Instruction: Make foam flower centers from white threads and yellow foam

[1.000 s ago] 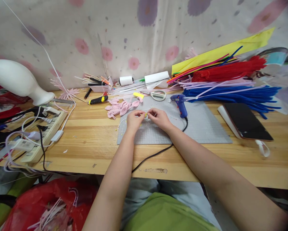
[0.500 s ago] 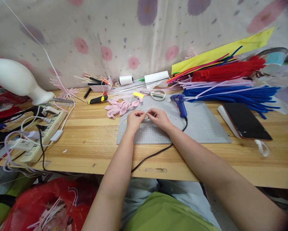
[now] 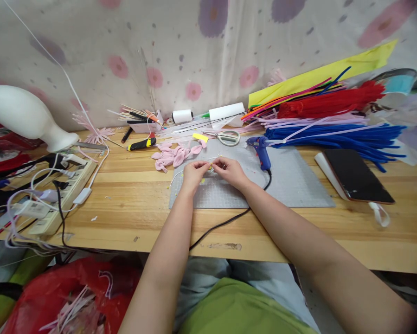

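Observation:
Over the grey cutting mat (image 3: pixel 295 185), my left hand (image 3: pixel 195 175) and my right hand (image 3: pixel 230 170) meet fingertip to fingertip in a pinch. A tiny yellow piece (image 3: pixel 210 167) shows between the fingertips; its shape is too small to tell. A thin white wire (image 3: pixel 176 175) curves out past my left hand onto the mat's left edge. Pink fabric pieces (image 3: pixel 177 155) lie just behind my left hand. A blue glue gun (image 3: pixel 262 152) rests on the mat to the right of my right hand, and scissors (image 3: pixel 228 137) lie behind.
Blue pipe cleaners (image 3: pixel 336 137) and red ones (image 3: pixel 330 103) lie at the back right, a phone (image 3: pixel 357 175) at the right. A power strip (image 3: pixel 64 197) and a white foam head (image 3: pixel 23 116) are at the left. The glue gun's black cord (image 3: pixel 222 225) crosses the table.
Both hands have stayed nearly in place. A bit of yellow now shows between the fingertips, and more yellow is visible on the mat beside my left hand.

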`<state>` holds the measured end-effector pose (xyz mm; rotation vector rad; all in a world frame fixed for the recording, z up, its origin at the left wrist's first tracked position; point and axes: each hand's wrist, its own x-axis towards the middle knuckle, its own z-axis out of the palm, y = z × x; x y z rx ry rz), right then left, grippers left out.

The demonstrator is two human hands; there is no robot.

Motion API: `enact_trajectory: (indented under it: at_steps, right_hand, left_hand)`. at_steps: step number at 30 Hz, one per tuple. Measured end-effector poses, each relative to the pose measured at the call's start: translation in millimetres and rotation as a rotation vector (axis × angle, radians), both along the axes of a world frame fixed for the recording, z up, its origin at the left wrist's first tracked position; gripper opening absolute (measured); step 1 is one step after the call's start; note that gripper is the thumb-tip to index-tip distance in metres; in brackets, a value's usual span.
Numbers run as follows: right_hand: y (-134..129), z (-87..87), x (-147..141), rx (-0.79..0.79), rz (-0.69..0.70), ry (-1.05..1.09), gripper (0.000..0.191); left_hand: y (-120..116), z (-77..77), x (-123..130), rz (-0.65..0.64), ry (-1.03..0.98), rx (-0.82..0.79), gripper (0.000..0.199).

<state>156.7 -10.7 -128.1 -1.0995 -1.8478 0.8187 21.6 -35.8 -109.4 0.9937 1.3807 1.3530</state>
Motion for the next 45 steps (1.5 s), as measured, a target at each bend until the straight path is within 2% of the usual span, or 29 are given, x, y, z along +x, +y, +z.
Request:
enact_trajectory:
  at_steps: [10,20,26,29,32,36,38,41,43,45]
  right_hand:
    - [0.7,0.1,0.1,-0.071,0.015,0.064,0.021]
    - [1.9,-1.6,-0.2,-0.061,0.002,0.054,0.019]
    - [3.5,-3.3,-0.8,-0.050,-0.090,0.081,0.018]
    - [1.2,5.4,0.8,-0.038,-0.189,0.019,0.019]
    - [2.1,24.3,3.1,-0.047,-0.259,-0.120,0.017]
    - [26.4,49.2,5.1,-0.126,-0.241,-0.277,0.016]
    - [50.7,54.2,5.0,-0.069,-0.277,-0.376,0.019]
    - [91.8,51.4,2.5,0.084,-0.325,-0.616,0.030]
    - [114.6,45.4,-0.5,0.108,-0.287,-0.775,0.032]
    - [130.4,38.0,-3.6,0.092,-0.253,-0.839,0.029]
  left_hand:
    - [0.1,0.5,-0.2,-0.010,-0.016,-0.013,0.011]
    - [2.3,-3.2,-1.1,-0.009,0.058,0.010,0.012]
    - [4.0,-2.4,-3.5,0.062,-0.033,-0.046,0.014]
    - [6.2,-1.6,-5.4,0.147,-0.097,-0.062,0.018]
    - [8.7,1.0,-8.8,0.224,-0.219,-0.061,0.018]
    - [10.4,7.4,-16.7,0.212,-0.436,-0.044,0.019]
    - [10.2,10.6,-21.1,0.186,-0.536,-0.037,0.019]
    - [9.9,12.9,-26.7,0.175,-0.608,-0.021,0.019]
    - [10.2,11.9,-29.2,0.183,-0.619,-0.007,0.018]
    - [10.9,9.5,-30.6,0.195,-0.620,-0.001,0.017]
